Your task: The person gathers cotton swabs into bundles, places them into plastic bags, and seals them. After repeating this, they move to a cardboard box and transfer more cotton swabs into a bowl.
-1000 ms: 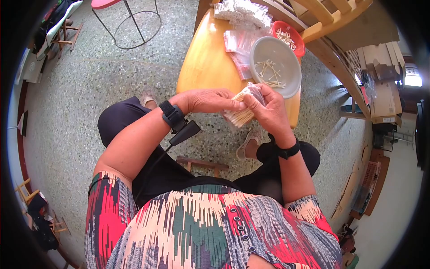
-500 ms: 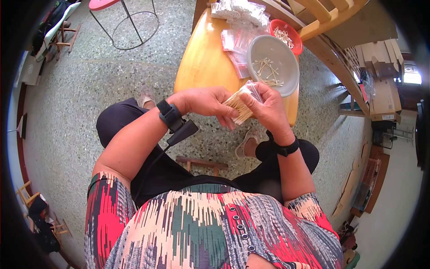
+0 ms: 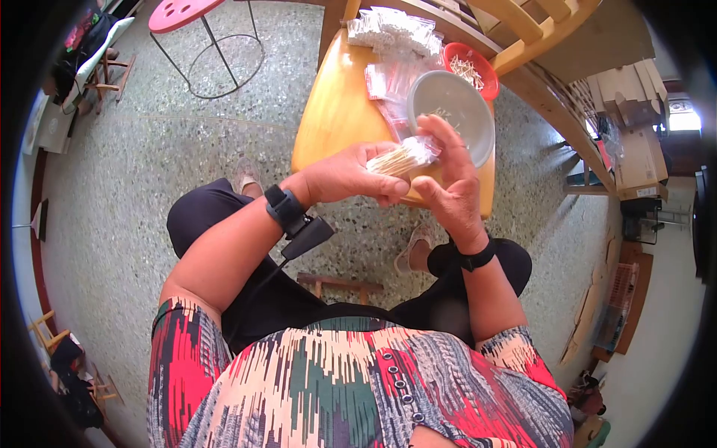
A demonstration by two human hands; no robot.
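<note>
My left hand (image 3: 345, 175) is closed around a bundle of cotton swabs (image 3: 394, 160). A clear plastic bag (image 3: 424, 149) covers the far end of the bundle, which points up and to the right. My right hand (image 3: 457, 196) is just right of the bag, thumb and fingers spread apart. Behind it stands a grey bowl (image 3: 476, 108) with some loose swabs, partly hidden by my fingers. Flat plastic bags (image 3: 390, 82) with red marks lie left of the bowl.
The wooden chair (image 3: 328, 112) bears the bowl and bags. Farther back are a heap of filled swab packs (image 3: 392, 30) and a red bowl (image 3: 490, 75) of swabs. A pink stool (image 3: 179, 13) stands at the upper left, and cardboard boxes (image 3: 635, 153) are at the right.
My right hand has let go of the bag and its fingers have opened. The swab bundle now rests in my left hand alone, turned to a flatter slant.
</note>
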